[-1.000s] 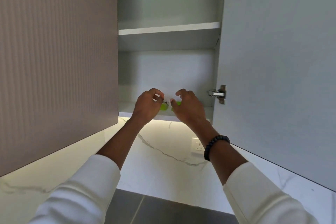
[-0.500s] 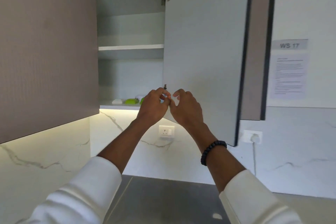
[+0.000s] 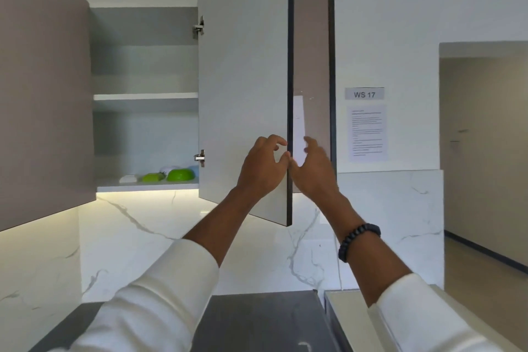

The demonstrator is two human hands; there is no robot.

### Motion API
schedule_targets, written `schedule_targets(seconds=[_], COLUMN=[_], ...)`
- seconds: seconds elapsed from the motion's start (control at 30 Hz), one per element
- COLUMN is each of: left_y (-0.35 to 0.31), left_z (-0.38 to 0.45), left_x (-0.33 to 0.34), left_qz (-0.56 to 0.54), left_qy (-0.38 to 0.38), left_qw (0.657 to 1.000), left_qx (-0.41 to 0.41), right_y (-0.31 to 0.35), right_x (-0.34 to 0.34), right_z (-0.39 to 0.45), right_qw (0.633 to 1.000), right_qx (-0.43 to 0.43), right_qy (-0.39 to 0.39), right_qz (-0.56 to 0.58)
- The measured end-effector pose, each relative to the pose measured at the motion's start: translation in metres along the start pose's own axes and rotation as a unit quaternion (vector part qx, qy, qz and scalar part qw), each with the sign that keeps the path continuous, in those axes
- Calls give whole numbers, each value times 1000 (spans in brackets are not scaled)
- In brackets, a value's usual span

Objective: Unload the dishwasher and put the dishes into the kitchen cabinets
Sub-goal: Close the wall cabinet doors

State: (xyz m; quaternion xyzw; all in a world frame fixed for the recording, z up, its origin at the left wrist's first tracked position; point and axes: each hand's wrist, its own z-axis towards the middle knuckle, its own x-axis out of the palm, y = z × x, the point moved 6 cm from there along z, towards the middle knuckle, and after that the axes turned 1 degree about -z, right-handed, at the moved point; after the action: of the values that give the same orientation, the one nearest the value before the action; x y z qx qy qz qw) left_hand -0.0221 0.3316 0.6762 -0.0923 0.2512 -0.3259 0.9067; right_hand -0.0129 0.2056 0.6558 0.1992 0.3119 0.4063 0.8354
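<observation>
The upper cabinet stands open, its grey door (image 3: 243, 80) swung out towards me. On the lower shelf (image 3: 148, 187) lie a green bowl (image 3: 180, 174), a smaller green dish (image 3: 153, 177), a white dish (image 3: 128, 178) and a white bowl (image 3: 168, 169) behind them. My left hand (image 3: 261, 170) is raised in front of the door's inner face at its free edge, fingers loosely curled, holding nothing. Just past that dark edge is my right hand (image 3: 313, 171), fingers spread and blurred, also empty. Whether either hand touches the door I cannot tell.
The upper shelf (image 3: 145, 96) holds nothing visible. A closed brown door (image 3: 43, 94) hangs at the left and another cabinet (image 3: 313, 80) is behind the open door. Marble backsplash (image 3: 143, 237) and dark counter (image 3: 257, 320) lie below. Notices (image 3: 367, 131) hang on the right wall.
Both hands drew back from the lower shelf, leaving the green dishes there, and moved right to the door's free edge. The view pulled back from the cabinet.
</observation>
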Motion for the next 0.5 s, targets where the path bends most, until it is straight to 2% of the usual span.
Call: schedule_targets(seconds=[0.07, 0.13, 0.23, 0.33, 0.5], left_y=[-7, -9, -8, -4, -1], left_z=[0, 1, 1, -3, -16], left_x=[9, 14, 18, 11, -34], left_qz=[30, 63, 123, 133, 141], left_qy=[18, 34, 62, 70, 15], left_qw=[999, 997, 990, 988, 988], left_qx=[16, 15, 24, 36, 57], right_y=[-6, -7, -7, -5, 21], right_x=[15, 22, 28, 29, 35], right_z=[-2, -5, -9, -9, -15], right_qw=[997, 994, 994, 995, 993], right_qx=[1, -11, 1, 6, -45], right_qy=[83, 109, 109, 88, 96], right_qz=[-6, -7, 20, 45, 59])
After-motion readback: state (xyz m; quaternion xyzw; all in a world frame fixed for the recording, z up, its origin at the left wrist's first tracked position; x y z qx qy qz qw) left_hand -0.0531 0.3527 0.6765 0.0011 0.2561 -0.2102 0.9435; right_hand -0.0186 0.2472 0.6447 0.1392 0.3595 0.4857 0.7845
